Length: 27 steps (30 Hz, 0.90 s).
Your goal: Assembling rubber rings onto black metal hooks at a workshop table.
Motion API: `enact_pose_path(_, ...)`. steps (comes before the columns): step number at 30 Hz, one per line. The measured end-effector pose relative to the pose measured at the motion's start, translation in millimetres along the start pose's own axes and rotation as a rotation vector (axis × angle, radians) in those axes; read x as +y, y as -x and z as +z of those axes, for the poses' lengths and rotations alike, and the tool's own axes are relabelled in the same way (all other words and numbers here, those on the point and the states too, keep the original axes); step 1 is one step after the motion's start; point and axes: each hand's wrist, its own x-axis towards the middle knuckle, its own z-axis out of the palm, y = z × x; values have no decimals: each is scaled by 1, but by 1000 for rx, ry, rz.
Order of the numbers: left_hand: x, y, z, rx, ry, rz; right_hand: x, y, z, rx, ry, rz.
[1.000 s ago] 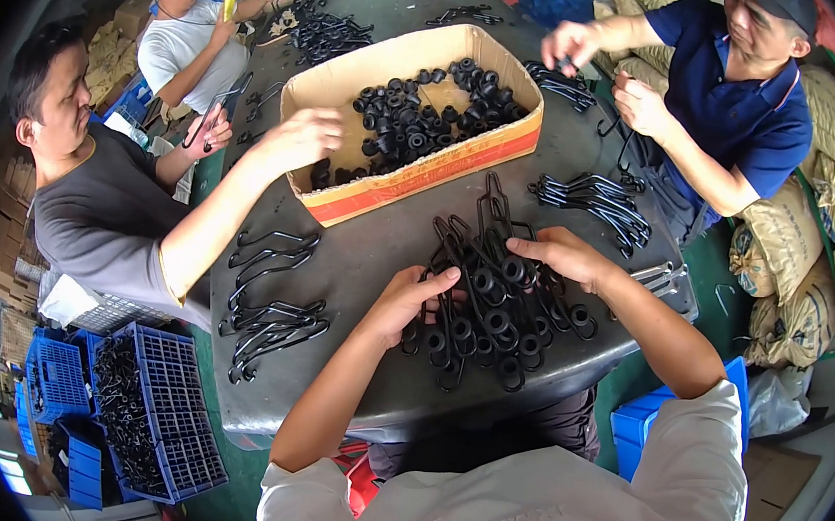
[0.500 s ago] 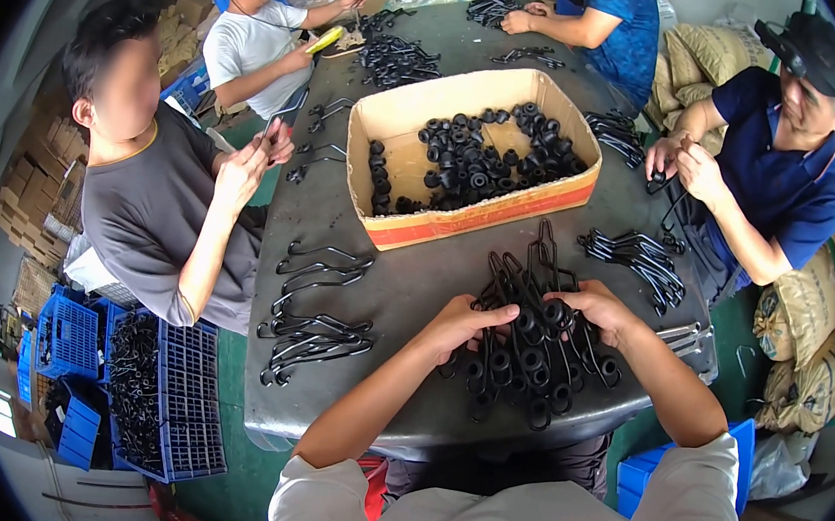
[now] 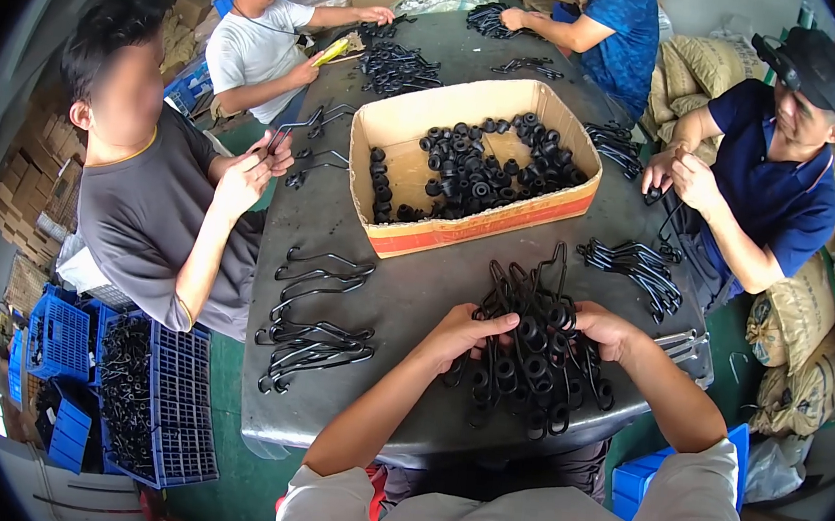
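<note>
Close to the table's near edge, my two hands grip a bundle of bent black metal hooks (image 3: 533, 357) fitted with black rubber bushings. My left hand (image 3: 462, 337) is closed around its left side, thumb lying across the top. On the opposite side my right hand (image 3: 608, 332) holds the bundle with its thumb at the edge; some of its fingers are hidden behind the parts. The bushings hang toward me, and the bare hook ends point away over the table. Just beyond sits an open cardboard box (image 3: 470, 233) with many loose rubber bushings (image 3: 476, 171) in it.
Bent hooks (image 3: 313, 351) lie on the dark table (image 3: 415, 290) at left, and a hook pile (image 3: 635, 271) at right. Co-workers sit around the table; one at left holds a hook. Blue crates (image 3: 185, 399) stand on the floor at left, sacks (image 3: 803, 328) at right.
My right hand has shifted from the bundle's top to its right side, and the bundle sits slightly lower. At the far left, a co-worker's hand has reached out to the hook pile.
</note>
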Motion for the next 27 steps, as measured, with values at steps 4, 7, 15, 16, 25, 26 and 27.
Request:
enact_pose_path(4, -7, -7, 1, -19, -39, 15, -2, 14, 8, 96, 59, -33)
enact_pose_path(7, -4, -6, 0, -26, -120, 52, -1, 16, 6, 129, 161, -106)
enact_pose_path(15, -5, -3, 1, 0, -95, 29, 0, 16, 0, 192, 135, -96)
enact_pose_path(16, -7, -3, 0, -8, -97, 41, 1, 15, 0, 180, 117, -104)
enact_pose_path(25, 3, -1, -9, 9, -90, 43, -13, 27, 1, 192, 196, -207)
enact_pose_path(26, 3, -2, -9, 17, -107, 37, -13, 28, 1, 197, 192, -203)
enact_pose_path(27, 3, -4, -9, 11, -108, 33, -16, 29, 1, 237, 256, -238)
